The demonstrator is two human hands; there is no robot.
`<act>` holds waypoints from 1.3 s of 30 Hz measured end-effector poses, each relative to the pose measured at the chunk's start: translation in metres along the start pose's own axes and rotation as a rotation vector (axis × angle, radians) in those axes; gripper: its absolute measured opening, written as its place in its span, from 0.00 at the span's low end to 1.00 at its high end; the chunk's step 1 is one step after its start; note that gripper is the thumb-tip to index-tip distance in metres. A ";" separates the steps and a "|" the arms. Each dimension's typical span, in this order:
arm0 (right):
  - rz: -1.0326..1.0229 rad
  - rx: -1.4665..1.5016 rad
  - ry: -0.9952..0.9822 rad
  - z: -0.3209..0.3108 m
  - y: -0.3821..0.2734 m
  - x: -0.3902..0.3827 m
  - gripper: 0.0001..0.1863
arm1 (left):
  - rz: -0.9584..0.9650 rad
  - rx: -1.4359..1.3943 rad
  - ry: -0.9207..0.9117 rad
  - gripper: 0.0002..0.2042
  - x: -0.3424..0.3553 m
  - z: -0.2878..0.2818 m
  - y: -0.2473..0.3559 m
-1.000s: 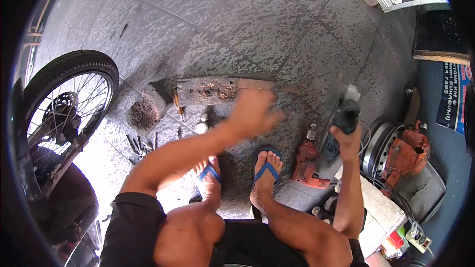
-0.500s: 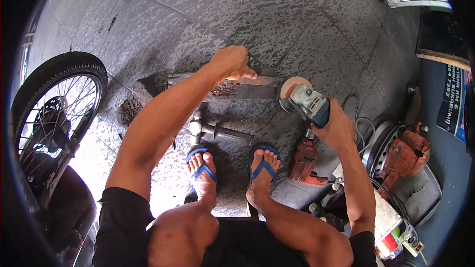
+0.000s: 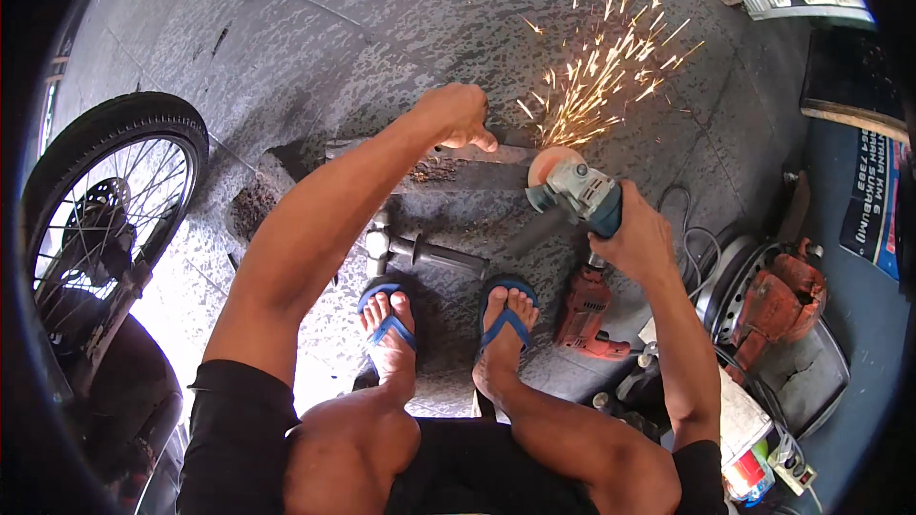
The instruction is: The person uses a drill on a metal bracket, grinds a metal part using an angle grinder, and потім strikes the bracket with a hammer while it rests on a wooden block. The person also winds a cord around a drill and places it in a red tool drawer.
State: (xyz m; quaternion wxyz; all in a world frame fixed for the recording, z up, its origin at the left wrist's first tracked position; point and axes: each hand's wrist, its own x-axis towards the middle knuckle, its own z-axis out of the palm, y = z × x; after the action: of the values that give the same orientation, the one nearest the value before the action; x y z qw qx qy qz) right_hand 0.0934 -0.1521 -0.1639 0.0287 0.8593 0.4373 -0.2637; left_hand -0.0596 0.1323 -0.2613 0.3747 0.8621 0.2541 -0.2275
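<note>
My right hand [image 3: 637, 234] is wrapped round the rear body of an angle grinder [image 3: 593, 195]. Its reddish-tan disc [image 3: 551, 168] touches the right end of a flat metal strip [image 3: 513, 154], and bright sparks [image 3: 596, 86] fly away from me. My left hand [image 3: 456, 116] is closed at the strip's far edge, thumb toward me; its curled fingers are partly hidden. Under the strip lies a longer metal bar [image 3: 472, 177] with brown debris on it. A hammer [image 3: 444, 256] lies on the floor between the bar and my feet.
A red power drill [image 3: 584, 313] lies by my right foot. At right are cables [image 3: 704, 243], a rusty orange part [image 3: 782, 298] and a tray [image 3: 816, 372]. A spoked wheel [image 3: 119, 200] stands at left. A dark block [image 3: 256, 205] sits near the bar's left end.
The grinder in my right hand has shifted slightly left, bringing its disc against the strip. Sparks have appeared. My left hand has barely moved.
</note>
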 end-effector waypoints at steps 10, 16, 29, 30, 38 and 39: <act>0.047 -0.026 0.005 0.003 0.002 -0.004 0.40 | 0.025 0.045 0.000 0.24 0.006 0.003 -0.004; 0.044 0.067 -0.023 0.010 0.001 -0.007 0.39 | 0.036 0.019 0.003 0.23 0.006 0.003 -0.003; 0.070 0.004 0.001 0.010 -0.003 -0.010 0.40 | 0.047 0.050 -0.020 0.24 0.008 -0.001 -0.003; 0.064 0.011 -0.007 0.008 -0.006 -0.009 0.41 | 0.061 0.044 -0.013 0.24 0.008 0.000 -0.005; 0.029 0.054 0.013 0.016 -0.013 -0.013 0.39 | 0.188 0.038 -0.016 0.22 0.003 -0.001 0.005; 0.045 0.069 0.005 0.015 -0.016 -0.013 0.39 | 0.260 -0.027 -0.001 0.21 0.003 0.002 0.002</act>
State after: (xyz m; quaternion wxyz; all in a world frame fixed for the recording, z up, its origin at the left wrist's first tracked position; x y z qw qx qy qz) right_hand 0.0682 -0.1560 -0.1673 0.0035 0.8701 0.4086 -0.2757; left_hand -0.0562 0.1304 -0.2629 0.4129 0.8825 0.1429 -0.1739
